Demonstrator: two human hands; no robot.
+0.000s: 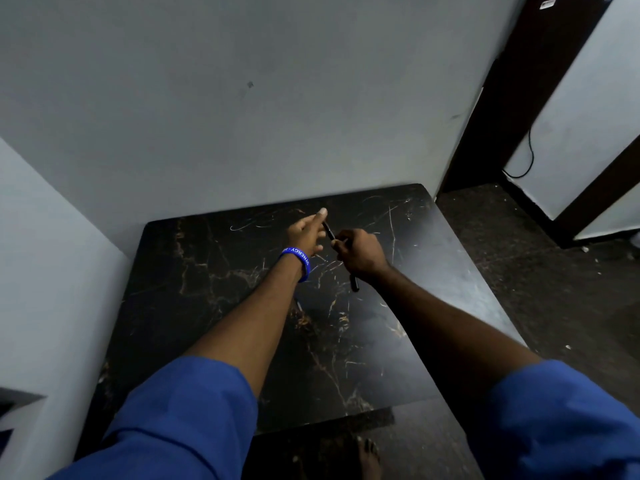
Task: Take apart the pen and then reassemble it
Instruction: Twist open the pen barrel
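Observation:
A black pen [329,232] is held over the far part of the dark marble table [214,306]. My right hand [362,252] is closed in a fist round its middle, and the pen's lower end [354,284] sticks out below the fist. The upper end slants up and left to my left hand [306,233]. That hand's fingers are stretched out along the pen's upper end and touch it; a pinch cannot be made out. A blue wristband [298,263] is on my left wrist. The view is slightly blurred.
The table stands in a corner, with a pale wall [242,116] behind it and another to the left. A short thin pale thing [298,304] lies on the table beside my left forearm. Dark floor [519,258] lies to the right, and my bare foot [369,459] is below the near edge.

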